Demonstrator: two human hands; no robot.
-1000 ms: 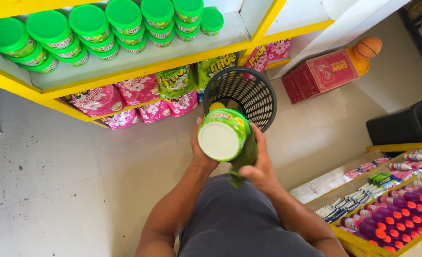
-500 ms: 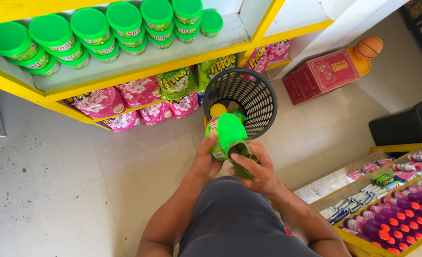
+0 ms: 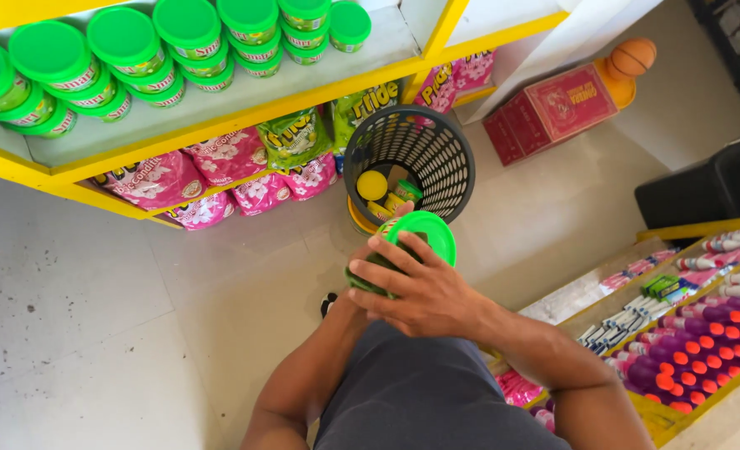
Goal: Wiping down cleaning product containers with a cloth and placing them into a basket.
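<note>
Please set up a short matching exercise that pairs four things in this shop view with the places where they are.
Things:
1. round green-lidded tub
2. dark mesh plastic basket
3. red cardboard box
4. pink soft packets

Places:
A. on the floor at the foot of the white wall, beside an orange ball
B. on the lower yellow shelf, under the row of green tubs
C. between the right hand and the left hand
D. on the floor in front of the shelves, with small yellow and green items inside

Pairs: 1-C, 2-D, 3-A, 4-B
</note>
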